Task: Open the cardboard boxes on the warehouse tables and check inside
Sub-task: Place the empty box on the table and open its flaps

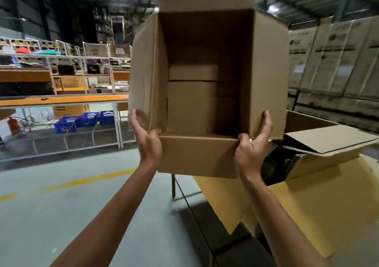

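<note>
An open brown cardboard box (205, 78) is held up in front of me, tilted so its mouth faces me. All flaps are spread outward and the inside shows only bare cardboard. My left hand (146, 138) grips the lower left corner, thumb over the rim and fingers against the left flap. My right hand (253, 141) grips the lower right corner the same way, fingers running up the right flap.
A second opened cardboard box (320, 143) sits on the yellow-topped table (307, 205) at the right. Stacked printed cartons (332, 57) fill the back right. Metal shelving (61, 78) with blue crates (84, 119) stands left, across grey floor with a yellow line (67, 184).
</note>
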Demonstrator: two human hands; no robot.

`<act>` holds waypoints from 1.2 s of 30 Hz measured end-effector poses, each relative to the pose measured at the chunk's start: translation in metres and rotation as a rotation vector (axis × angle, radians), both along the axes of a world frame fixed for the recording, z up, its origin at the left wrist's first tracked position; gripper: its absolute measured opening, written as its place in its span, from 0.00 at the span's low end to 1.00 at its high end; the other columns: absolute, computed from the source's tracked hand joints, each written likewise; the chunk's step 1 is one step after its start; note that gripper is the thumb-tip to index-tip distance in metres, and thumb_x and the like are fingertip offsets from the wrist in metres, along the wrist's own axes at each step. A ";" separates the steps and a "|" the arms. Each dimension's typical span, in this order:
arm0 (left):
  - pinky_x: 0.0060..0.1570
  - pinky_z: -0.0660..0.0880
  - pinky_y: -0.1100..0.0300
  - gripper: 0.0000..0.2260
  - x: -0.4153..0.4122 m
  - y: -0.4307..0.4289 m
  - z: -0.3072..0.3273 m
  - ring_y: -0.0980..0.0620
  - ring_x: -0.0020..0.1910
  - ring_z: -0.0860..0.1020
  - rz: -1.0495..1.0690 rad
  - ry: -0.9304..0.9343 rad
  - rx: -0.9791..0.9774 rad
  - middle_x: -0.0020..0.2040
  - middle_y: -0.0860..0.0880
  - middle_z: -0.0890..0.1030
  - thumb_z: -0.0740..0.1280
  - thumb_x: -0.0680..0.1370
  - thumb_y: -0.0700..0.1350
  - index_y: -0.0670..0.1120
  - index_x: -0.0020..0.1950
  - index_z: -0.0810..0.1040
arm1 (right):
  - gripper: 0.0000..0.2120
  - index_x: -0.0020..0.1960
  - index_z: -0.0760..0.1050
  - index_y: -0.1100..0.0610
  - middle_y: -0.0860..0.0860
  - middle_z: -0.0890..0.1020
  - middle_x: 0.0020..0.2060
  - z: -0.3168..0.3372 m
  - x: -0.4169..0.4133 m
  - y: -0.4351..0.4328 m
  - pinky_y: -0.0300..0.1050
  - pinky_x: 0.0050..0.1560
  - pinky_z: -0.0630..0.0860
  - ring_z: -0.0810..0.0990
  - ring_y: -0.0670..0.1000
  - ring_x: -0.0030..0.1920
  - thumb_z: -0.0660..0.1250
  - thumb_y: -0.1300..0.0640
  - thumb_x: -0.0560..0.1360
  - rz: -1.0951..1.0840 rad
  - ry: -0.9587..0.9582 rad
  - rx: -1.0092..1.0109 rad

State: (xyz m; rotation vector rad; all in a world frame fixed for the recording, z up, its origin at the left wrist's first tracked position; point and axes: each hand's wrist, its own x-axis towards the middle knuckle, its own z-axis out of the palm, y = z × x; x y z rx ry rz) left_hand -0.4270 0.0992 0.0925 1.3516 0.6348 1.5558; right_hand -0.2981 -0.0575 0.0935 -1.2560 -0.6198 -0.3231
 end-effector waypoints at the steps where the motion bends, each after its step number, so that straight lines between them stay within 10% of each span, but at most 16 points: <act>1: 0.76 0.57 0.52 0.36 0.014 0.009 0.003 0.51 0.78 0.56 -0.033 -0.003 0.001 0.81 0.49 0.57 0.61 0.76 0.30 0.49 0.81 0.54 | 0.34 0.79 0.54 0.51 0.46 0.61 0.77 0.003 0.009 0.005 0.19 0.65 0.56 0.59 0.43 0.75 0.60 0.69 0.78 -0.028 -0.003 -0.001; 7: 0.78 0.57 0.47 0.36 0.086 0.073 0.015 0.56 0.77 0.55 -0.245 -0.012 0.101 0.81 0.51 0.56 0.60 0.77 0.31 0.49 0.81 0.52 | 0.33 0.79 0.57 0.53 0.49 0.63 0.77 0.021 0.049 0.046 0.14 0.48 0.60 0.69 0.21 0.52 0.60 0.71 0.78 -0.203 0.036 0.049; 12: 0.75 0.62 0.43 0.35 0.132 0.130 0.029 0.50 0.78 0.59 -0.348 0.011 0.207 0.80 0.51 0.58 0.60 0.74 0.38 0.50 0.80 0.55 | 0.31 0.79 0.57 0.53 0.50 0.62 0.77 0.027 0.068 0.082 0.24 0.37 0.69 0.74 0.40 0.48 0.59 0.70 0.80 -0.304 0.083 0.071; 14: 0.75 0.62 0.42 0.36 0.154 0.144 0.034 0.49 0.78 0.60 -0.401 0.003 0.223 0.80 0.50 0.58 0.60 0.73 0.40 0.50 0.80 0.54 | 0.32 0.79 0.56 0.51 0.48 0.62 0.77 0.029 0.079 0.094 0.24 0.46 0.69 0.73 0.26 0.46 0.60 0.69 0.80 -0.372 0.052 0.087; 18: 0.74 0.63 0.40 0.35 0.204 0.154 0.041 0.45 0.77 0.61 -0.495 0.005 0.257 0.79 0.48 0.59 0.61 0.73 0.41 0.51 0.79 0.55 | 0.31 0.79 0.56 0.57 0.44 0.66 0.62 0.031 0.103 0.102 0.35 0.50 0.68 0.72 0.44 0.55 0.60 0.72 0.79 -0.490 0.040 0.124; 22: 0.75 0.61 0.42 0.36 0.265 0.152 0.047 0.47 0.77 0.60 -0.616 -0.003 0.265 0.79 0.50 0.59 0.61 0.73 0.41 0.51 0.80 0.54 | 0.34 0.79 0.58 0.49 0.46 0.62 0.77 0.034 0.145 0.095 0.39 0.74 0.61 0.62 0.29 0.65 0.64 0.67 0.77 -0.612 0.033 0.126; 26: 0.75 0.61 0.42 0.36 0.323 0.132 0.052 0.48 0.76 0.61 -0.682 0.007 0.244 0.79 0.50 0.60 0.61 0.72 0.42 0.49 0.81 0.55 | 0.33 0.78 0.59 0.57 0.47 0.63 0.73 0.038 0.190 0.078 0.16 0.47 0.65 0.66 0.16 0.45 0.64 0.71 0.76 -0.719 0.008 0.134; 30: 0.72 0.65 0.48 0.37 0.375 0.117 0.057 0.48 0.71 0.66 -0.763 0.058 0.219 0.75 0.52 0.63 0.61 0.72 0.44 0.48 0.81 0.55 | 0.34 0.78 0.60 0.53 0.48 0.66 0.75 0.042 0.234 0.061 0.21 0.47 0.69 0.72 0.21 0.46 0.65 0.68 0.76 -0.849 0.040 0.075; 36: 0.64 0.68 0.54 0.28 0.434 0.112 0.037 0.47 0.65 0.71 -0.823 0.268 0.194 0.71 0.48 0.70 0.62 0.81 0.41 0.48 0.80 0.59 | 0.30 0.79 0.58 0.48 0.51 0.68 0.75 0.025 0.267 0.045 0.50 0.66 0.73 0.72 0.55 0.69 0.64 0.58 0.80 -0.918 0.232 -0.163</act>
